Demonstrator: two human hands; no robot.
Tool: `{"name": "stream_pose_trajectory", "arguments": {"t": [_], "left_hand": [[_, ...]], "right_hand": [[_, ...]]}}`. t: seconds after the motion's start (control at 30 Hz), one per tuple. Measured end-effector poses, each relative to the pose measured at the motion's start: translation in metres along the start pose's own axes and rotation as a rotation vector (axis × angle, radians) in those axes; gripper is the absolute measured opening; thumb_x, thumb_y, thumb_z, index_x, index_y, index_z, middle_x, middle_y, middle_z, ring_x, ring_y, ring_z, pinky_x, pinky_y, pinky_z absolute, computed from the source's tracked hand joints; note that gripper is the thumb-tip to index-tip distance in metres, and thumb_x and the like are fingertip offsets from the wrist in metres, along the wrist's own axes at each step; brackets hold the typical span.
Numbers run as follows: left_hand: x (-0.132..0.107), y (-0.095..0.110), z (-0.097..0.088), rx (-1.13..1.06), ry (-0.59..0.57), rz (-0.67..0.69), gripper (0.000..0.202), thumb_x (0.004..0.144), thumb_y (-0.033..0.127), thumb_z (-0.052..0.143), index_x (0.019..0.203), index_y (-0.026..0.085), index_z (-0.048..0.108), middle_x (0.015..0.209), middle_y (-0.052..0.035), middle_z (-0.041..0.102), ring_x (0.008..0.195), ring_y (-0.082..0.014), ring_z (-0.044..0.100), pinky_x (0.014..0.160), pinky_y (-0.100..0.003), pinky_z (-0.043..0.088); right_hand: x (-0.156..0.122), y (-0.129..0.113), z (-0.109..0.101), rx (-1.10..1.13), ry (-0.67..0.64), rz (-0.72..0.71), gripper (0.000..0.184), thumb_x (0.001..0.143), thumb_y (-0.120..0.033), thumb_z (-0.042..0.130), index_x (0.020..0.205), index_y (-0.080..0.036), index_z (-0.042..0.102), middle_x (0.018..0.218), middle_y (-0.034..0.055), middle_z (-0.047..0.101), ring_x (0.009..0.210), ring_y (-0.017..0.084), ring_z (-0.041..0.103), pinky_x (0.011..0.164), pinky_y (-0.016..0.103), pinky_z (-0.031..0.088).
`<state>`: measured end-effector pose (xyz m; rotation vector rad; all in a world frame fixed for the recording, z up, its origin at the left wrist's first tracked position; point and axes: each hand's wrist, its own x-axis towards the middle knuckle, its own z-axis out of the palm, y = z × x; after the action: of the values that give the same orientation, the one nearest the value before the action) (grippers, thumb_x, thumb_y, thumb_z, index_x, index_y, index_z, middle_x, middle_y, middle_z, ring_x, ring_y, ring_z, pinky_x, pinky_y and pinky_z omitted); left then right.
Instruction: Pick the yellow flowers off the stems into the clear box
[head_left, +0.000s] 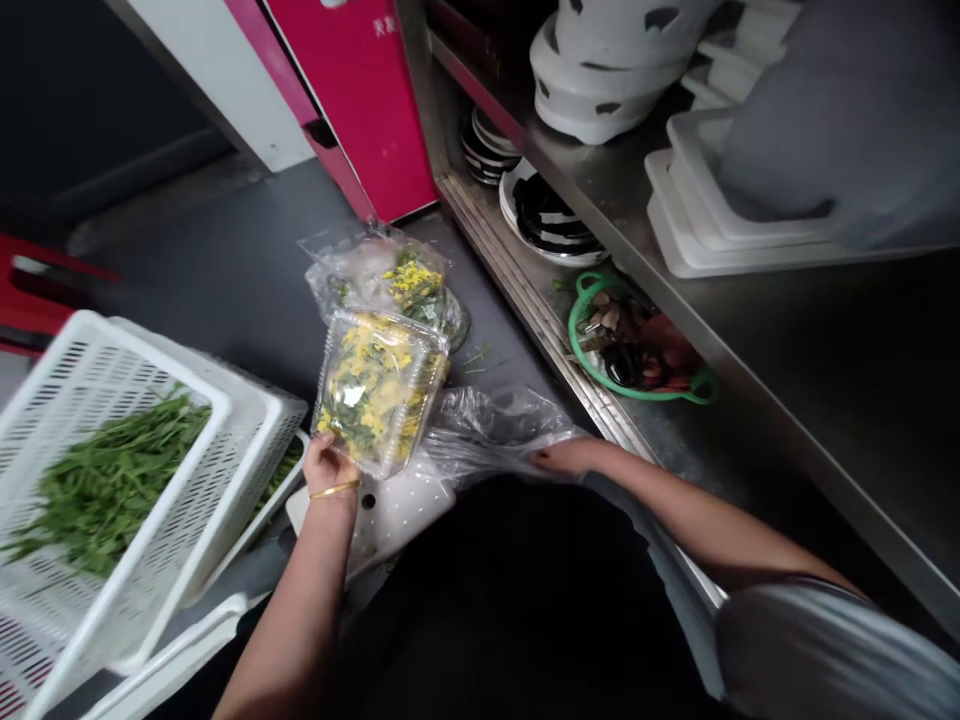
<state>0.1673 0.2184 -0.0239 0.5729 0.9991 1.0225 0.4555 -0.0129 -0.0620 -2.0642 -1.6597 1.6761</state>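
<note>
My left hand (327,465) grips the near corner of a clear plastic clamshell box (379,390) filled with yellow flowers and green leaves, holding it tilted above the floor. My right hand (564,457) rests on a crumpled clear plastic bag (487,425) just right of the box, its fingers closed on the film. Farther off lies a second clear pack of yellow flowers (409,283) on more plastic wrap. A gold bangle circles my left wrist.
White perforated crates (225,430) at left hold green stalks (112,480). A steel shelf unit (675,330) at right carries a green colander (637,345) of scraps, stacked plates, white trays and pots. A pink cabinet (360,100) stands behind on the dark floor.
</note>
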Motion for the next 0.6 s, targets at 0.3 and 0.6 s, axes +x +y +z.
{"name": "stream_pose_trajectory", "arguments": {"t": [0.3, 0.6], "left_hand": [[-0.068, 0.019, -0.047, -0.069, 0.111, -0.027, 0.035, 0.054, 0.017, 0.054, 0.087, 0.02, 0.064, 0.071, -0.0004, 0.069, 0.066, -0.018, 0.065, 0.072, -0.032, 0.055], [-0.14, 0.0, -0.102, 0.067, 0.172, -0.026, 0.026, 0.057, 0.027, 0.06, 0.082, 0.022, 0.061, 0.083, -0.0038, 0.069, 0.095, -0.0237, 0.062, 0.084, -0.038, 0.05]], "right_hand": [[-0.031, -0.009, -0.059, 0.659, 0.039, -0.283, 0.058, 0.08, -0.055, 0.044, 0.102, -0.006, 0.066, 0.043, -0.007, 0.038, 0.034, 0.005, 0.023, 0.036, 0.02, 0.025], [0.017, -0.069, -0.053, -0.509, 0.428, 0.108, 0.044, 0.082, -0.043, 0.052, 0.109, -0.01, 0.063, 0.104, 0.0194, 0.063, 0.093, 0.027, 0.061, 0.077, 0.032, 0.043]]}}
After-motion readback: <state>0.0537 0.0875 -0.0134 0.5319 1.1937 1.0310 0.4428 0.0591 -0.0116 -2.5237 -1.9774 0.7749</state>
